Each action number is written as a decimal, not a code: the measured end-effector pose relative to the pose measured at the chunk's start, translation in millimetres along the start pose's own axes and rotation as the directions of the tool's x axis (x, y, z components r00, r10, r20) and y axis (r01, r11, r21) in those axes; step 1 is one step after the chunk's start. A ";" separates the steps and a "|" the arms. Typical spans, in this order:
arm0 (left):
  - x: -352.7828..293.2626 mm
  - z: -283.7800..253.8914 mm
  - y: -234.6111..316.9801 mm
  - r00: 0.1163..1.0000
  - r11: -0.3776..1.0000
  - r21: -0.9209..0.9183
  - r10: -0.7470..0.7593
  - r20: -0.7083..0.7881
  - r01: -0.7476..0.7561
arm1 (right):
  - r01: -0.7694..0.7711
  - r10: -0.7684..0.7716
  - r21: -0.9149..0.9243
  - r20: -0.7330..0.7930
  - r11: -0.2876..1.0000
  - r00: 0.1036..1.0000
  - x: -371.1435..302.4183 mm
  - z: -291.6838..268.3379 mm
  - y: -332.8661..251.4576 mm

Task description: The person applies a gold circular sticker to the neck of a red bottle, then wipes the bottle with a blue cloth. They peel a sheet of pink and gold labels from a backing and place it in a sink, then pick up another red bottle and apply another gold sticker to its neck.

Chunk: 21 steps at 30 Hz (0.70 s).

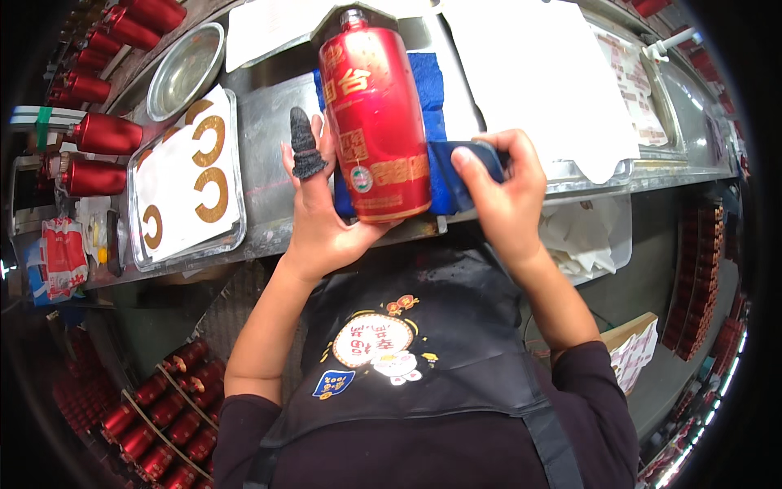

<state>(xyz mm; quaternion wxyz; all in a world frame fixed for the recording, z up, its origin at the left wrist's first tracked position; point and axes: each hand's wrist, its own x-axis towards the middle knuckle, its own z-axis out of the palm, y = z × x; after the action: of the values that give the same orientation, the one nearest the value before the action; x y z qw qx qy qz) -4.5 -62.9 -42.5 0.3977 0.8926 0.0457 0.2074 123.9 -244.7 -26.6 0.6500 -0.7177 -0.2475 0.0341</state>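
Note:
A glossy red bottle (376, 122) with gold lettering lies in front of me over a blue cloth (432, 77), its open neck pointing away. My left hand (318, 220) cradles its base: the thumb reaches beneath the bottom, and the fingers rise along the left side. A black finger cover (304, 143) is on one raised finger of that hand. In my right hand (513, 191) is a flat dark blue scraper-like piece (466, 169), pinched under the thumb, its edge at the bottle's lower right side. The fingers beneath that piece are partly hidden.
To the left, a metal tray (236, 220) bears a white sheet with gold C-shaped stickers (210, 143). Behind it stands a steel bowl (186, 72). White sheets (538, 81) cover the bench's right side. More red bottles (106, 134) line the left edge; crated bottles (167, 411) stand lower left.

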 end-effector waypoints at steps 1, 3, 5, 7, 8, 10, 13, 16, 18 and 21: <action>-1.4 0.2 -0.1 1.000 1.000 0.008 -0.017 0.001 0.017 | 0.135 -0.135 0.049 -0.003 0.990 0.991 -2.1 0.0 -3.5; -4.3 -0.7 -0.4 0.999 0.998 0.023 -0.052 0.002 0.052 | 0.310 -0.304 -0.021 0.137 0.951 0.943 -3.7 3.7 -7.8; -6.8 -2.2 0.2 0.997 0.996 0.064 -0.070 0.010 0.069 | 0.031 -0.029 -0.017 0.083 0.999 0.996 0.1 9.0 -8.4; -8.3 -2.4 0.9 0.998 0.992 0.113 -0.057 -0.007 0.058 | -0.203 0.207 0.096 -0.043 0.975 0.977 6.7 9.7 -9.5; -8.6 -2.4 0.9 0.998 0.995 0.086 -0.059 -0.003 0.059 | -0.141 0.138 0.094 0.033 0.986 0.990 6.2 9.7 -11.3; -6.6 0.1 -0.6 0.993 0.992 -0.045 -0.116 0.014 0.116 | 0.245 -0.248 0.047 0.067 0.968 0.966 8.6 8.9 -16.6; -6.0 2.6 -1.8 0.998 0.963 0.271 0.022 -0.066 -0.003 | -0.136 0.138 0.100 -0.007 0.986 0.990 11.8 11.0 -20.3; -4.3 2.2 0.0 0.993 0.981 0.194 0.025 -0.117 -0.002 | 0.062 -0.064 0.054 0.033 0.997 0.997 11.8 13.9 -18.7; -4.9 -0.2 5.2 0.990 0.979 0.204 0.034 -0.137 -0.005 | 0.181 -0.183 0.030 0.113 0.983 0.977 9.5 15.6 -14.3; -1.7 -2.4 15.5 0.959 0.970 0.231 0.131 -0.252 -0.072 | -0.021 0.020 -0.018 -0.084 1.000 0.996 6.3 17.1 -8.7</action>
<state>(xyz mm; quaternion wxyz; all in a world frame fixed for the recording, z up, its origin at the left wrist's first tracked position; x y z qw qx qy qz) -8.3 -72.2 -30.3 0.2756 0.8964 0.0749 0.3390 120.4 -226.3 -19.2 0.6528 -0.7269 -0.2130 0.0082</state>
